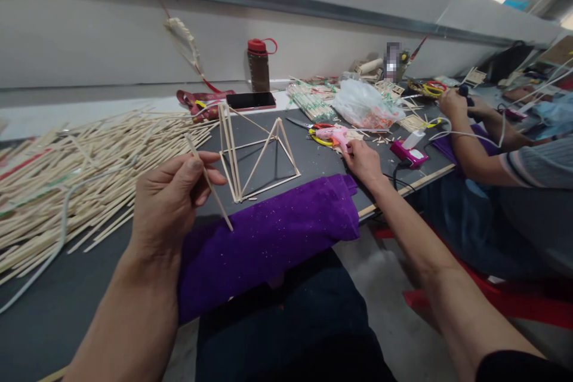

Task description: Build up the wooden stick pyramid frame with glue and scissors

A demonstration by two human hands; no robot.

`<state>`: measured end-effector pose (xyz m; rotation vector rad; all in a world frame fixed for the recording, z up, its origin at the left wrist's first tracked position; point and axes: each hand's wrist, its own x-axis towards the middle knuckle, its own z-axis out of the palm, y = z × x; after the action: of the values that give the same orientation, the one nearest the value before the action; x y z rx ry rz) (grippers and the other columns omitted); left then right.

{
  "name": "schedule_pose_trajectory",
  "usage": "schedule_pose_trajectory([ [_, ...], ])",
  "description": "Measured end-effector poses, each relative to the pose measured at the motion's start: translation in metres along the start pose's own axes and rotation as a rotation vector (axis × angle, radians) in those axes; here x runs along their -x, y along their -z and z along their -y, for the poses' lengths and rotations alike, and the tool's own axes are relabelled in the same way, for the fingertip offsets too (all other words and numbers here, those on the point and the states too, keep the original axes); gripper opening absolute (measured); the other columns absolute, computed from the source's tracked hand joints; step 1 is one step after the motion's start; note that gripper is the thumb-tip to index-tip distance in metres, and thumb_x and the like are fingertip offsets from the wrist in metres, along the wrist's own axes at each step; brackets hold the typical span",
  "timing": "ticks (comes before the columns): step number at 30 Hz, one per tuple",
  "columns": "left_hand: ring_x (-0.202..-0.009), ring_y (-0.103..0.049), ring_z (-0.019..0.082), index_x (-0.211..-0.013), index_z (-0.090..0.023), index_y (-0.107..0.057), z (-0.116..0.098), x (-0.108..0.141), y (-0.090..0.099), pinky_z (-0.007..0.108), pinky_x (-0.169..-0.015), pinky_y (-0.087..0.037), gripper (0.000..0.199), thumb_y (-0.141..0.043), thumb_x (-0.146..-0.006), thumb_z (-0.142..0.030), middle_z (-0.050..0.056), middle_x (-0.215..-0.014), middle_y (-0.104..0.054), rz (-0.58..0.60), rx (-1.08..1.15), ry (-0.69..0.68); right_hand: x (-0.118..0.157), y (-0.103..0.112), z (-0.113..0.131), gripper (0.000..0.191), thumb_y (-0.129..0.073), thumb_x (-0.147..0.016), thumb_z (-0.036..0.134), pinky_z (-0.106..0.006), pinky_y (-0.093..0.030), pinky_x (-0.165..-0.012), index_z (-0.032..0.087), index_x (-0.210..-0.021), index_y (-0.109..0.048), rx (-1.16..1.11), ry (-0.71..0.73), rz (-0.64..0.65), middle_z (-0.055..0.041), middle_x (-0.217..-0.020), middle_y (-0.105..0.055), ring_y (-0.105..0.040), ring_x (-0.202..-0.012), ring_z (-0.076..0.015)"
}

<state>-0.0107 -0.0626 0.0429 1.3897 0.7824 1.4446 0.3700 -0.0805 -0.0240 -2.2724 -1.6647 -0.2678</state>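
Note:
My left hand pinches a short wooden stick, which slants down over the purple cloth. On the right, my right hand has its fingers closed on the pink glue gun, which lies on the dark table beside scissors with red and yellow handles. Between my hands, just beyond the cloth, a frame of thin wooden sticks stands on the table, with upright sticks at its left and a peaked part at its right.
A large pile of sticks with a white cable covers the left side. Behind are a bottle, a phone and a plastic bag. A magenta box sits right of my right hand. Another person's arms are farther right.

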Motion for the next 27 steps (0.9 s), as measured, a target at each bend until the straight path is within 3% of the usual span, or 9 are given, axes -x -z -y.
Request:
schedule_pose_trajectory([
  [7, -0.037, -0.042, 0.007, -0.085, -0.014, -0.081, 0.004, 0.000, 0.002, 0.025, -0.036, -0.021, 0.025, -0.078, -0.081, -0.039, 0.006, -0.061, -0.071, -0.036, 0.011, -0.009, -0.004, -0.004, -0.003, 0.030, -0.051, -0.100, 0.032, -0.031, -0.040, -0.073, 0.012, -0.115, -0.067, 0.090, 0.036, 0.012, -0.0173, -0.115, -0.068, -0.067, -0.097, -0.0277],
  [14, -0.038, -0.042, 0.007, -0.085, -0.014, -0.081, 0.000, 0.000, -0.001, 0.025, -0.038, -0.021, 0.024, -0.079, -0.081, -0.037, 0.006, -0.061, -0.071, -0.039, 0.022, -0.012, -0.005, -0.007, -0.012, 0.031, -0.057, -0.098, 0.033, -0.030, -0.042, -0.076, 0.013, -0.121, -0.063, 0.048, 0.017, -0.016, -0.0120, -0.114, -0.072, -0.068, -0.098, -0.0255],
  [22, -0.036, -0.040, 0.007, -0.082, -0.018, -0.081, 0.006, -0.002, 0.002, 0.026, -0.035, -0.018, 0.027, -0.080, -0.080, -0.045, 0.004, -0.059, -0.071, -0.034, 0.006, -0.029, -0.004, -0.003, -0.011, 0.027, -0.054, -0.098, 0.032, -0.030, -0.040, -0.074, 0.013, -0.108, -0.071, 0.075, 0.049, 0.011, -0.0145, -0.109, -0.072, -0.067, -0.092, -0.0245],
  [27, -0.035, -0.038, 0.005, -0.084, -0.018, -0.080, 0.005, 0.000, 0.002, 0.026, -0.034, -0.017, 0.030, -0.078, -0.082, -0.048, 0.004, -0.060, -0.072, 0.012, 0.030, -0.022, 0.000, 0.006, -0.008, 0.032, -0.056, -0.096, 0.034, -0.034, -0.043, -0.072, 0.012, -0.111, -0.073, 0.060, 0.041, -0.001, -0.0188, -0.110, -0.073, -0.069, -0.091, -0.0299],
])
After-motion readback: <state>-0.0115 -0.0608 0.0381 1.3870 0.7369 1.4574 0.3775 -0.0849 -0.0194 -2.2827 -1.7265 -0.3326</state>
